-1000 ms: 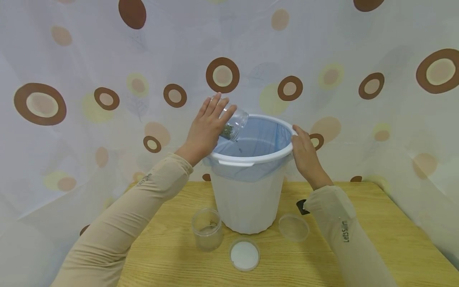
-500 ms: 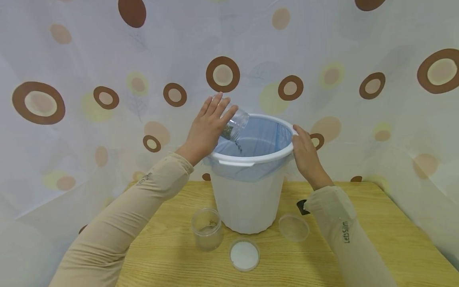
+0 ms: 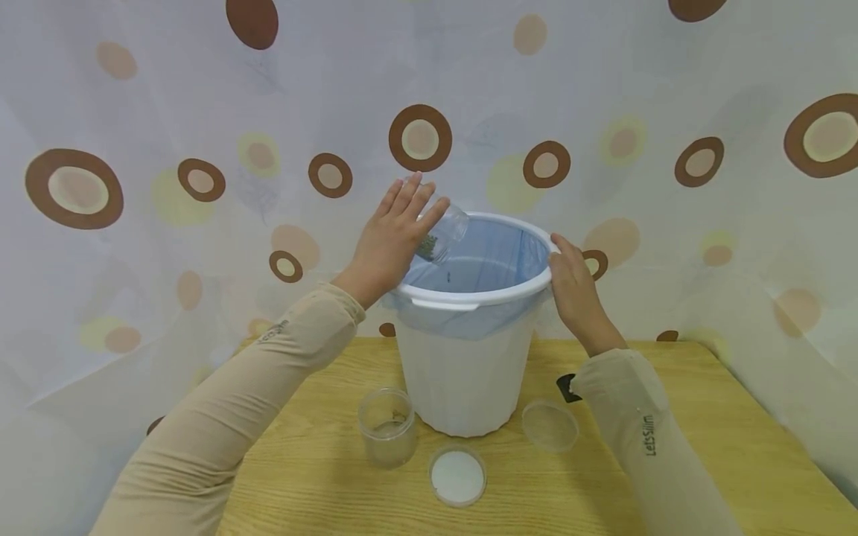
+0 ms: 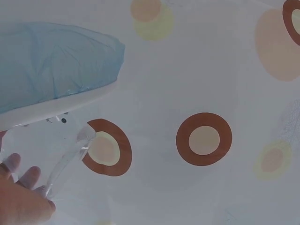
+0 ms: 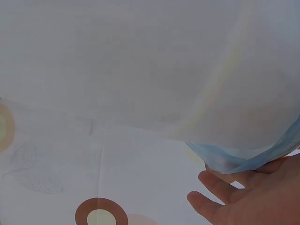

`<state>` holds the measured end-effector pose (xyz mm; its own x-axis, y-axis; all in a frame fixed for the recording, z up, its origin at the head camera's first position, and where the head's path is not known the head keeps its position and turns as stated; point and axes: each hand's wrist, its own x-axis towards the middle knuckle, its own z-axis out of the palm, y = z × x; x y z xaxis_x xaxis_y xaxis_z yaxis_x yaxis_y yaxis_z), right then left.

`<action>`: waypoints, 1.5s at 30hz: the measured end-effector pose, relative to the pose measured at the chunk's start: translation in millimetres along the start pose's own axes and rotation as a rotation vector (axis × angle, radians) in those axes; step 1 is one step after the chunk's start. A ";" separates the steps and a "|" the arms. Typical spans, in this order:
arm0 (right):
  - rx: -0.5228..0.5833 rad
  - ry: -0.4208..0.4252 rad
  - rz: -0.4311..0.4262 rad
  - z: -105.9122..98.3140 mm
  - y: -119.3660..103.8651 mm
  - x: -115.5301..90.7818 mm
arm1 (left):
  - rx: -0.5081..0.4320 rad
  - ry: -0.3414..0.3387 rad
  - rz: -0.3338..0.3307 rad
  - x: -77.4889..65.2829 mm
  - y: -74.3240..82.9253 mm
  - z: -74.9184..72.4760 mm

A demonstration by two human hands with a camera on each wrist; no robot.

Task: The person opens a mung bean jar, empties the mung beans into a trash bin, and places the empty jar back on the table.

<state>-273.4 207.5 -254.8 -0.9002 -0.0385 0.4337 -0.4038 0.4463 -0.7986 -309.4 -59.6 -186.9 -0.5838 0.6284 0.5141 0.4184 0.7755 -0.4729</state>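
In the head view my left hand point(image 3: 392, 242) grips a clear plastic jar point(image 3: 452, 223), tipped sideways over the left side of a white trash bin point(image 3: 462, 380). Dark green dried bits point(image 3: 429, 246) lie inside the jar, and a few dark specks point(image 3: 448, 277) are below its mouth. The left wrist view shows the fingers point(image 4: 30, 176) around the clear jar point(image 4: 70, 157). My right hand point(image 3: 575, 286) rests against the bin's right rim. Its extended fingers point(image 5: 220, 187) touch the blue bag liner point(image 5: 234, 161) in the right wrist view.
On the wooden table point(image 3: 302, 476), a second clear jar point(image 3: 389, 439) with some residue stands left of the bin's base. A round lid with a white disc point(image 3: 458, 478) lies in front, and a clear lid point(image 3: 550, 426) at the right. Behind hangs a patterned curtain point(image 3: 469, 74).
Dark bits have fallen from the tilted jar into the bin; the stream seen half a second ago has thinned to a few specks. Both hands have hardly moved.
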 end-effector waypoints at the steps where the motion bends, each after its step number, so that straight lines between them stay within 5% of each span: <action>1: -0.003 0.001 -0.004 -0.1 0.1 -0.2 | 0.003 0.000 0.002 0.3 0.2 0.1; 16: -0.018 -0.003 0.019 -2.9 4.1 1.2 | 0.060 0.011 0.051 6.2 -0.1 -2.5; 29: -0.029 0.009 -0.011 -3.6 2.4 4.1 | 0.087 0.096 0.001 16.9 -16.2 -20.9; 39: -0.021 0.016 -0.026 -2.0 2.9 6.5 | 0.084 0.089 0.135 12.5 -19.5 -18.9; 45: -0.016 0.025 -0.033 -0.6 5.2 7.4 | 0.094 0.089 0.159 10.7 -18.5 -14.5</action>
<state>-282.1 210.1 -255.5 -0.8820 -0.0311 0.4703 -0.4304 0.4597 -0.7768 -313.3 -66.3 -162.2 -0.4501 0.7485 0.4869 0.4309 0.6597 -0.6158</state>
